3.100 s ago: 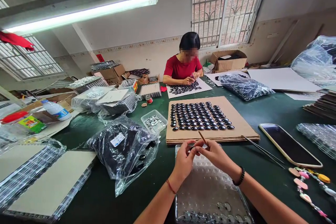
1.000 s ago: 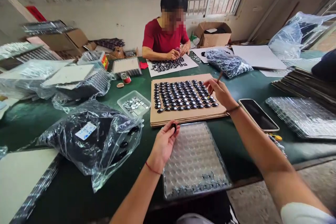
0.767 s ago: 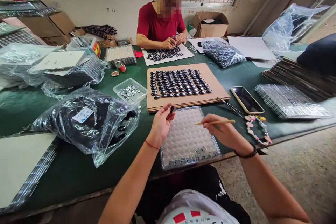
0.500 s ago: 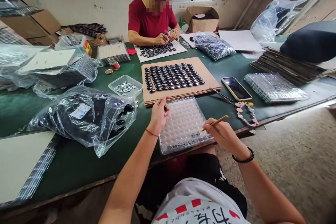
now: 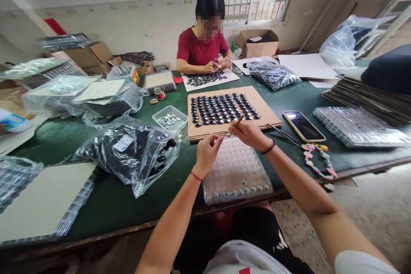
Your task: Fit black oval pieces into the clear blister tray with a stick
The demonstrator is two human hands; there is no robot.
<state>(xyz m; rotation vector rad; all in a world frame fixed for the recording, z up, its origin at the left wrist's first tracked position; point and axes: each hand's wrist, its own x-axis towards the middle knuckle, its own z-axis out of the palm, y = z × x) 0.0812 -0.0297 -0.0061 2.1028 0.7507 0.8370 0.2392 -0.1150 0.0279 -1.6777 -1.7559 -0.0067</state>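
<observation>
My left hand [image 5: 208,152] is closed in a pinch above the upper left edge of a clear compartment tray [image 5: 237,167]; whatever its fingertips hold is too small to make out. Beside it, my right hand [image 5: 248,133] grips a thin brown stick [image 5: 238,122], with its lower tip near the left fingertips. Small clear and silvery pieces [image 5: 250,190] lie in the tray's lower rows. Just beyond both hands, rows of glossy black oval pieces [image 5: 221,109] rest on a stack of brown cardboard [image 5: 271,119].
Left are a clear tub of small metal pieces [image 5: 170,117] and a plastic bag of black pieces [image 5: 128,150]. Right are tweezers [image 5: 282,134], a phone [image 5: 304,126], a bead bracelet [image 5: 317,160] and stacked clear trays [image 5: 362,126]. Across the table [image 5: 125,205] a person [image 5: 202,49] handles black pieces.
My right hand has moved up and left from the tray's lower right, bringing the stick close to my left hand. The view has shifted, so the scene sits lower and farther right.
</observation>
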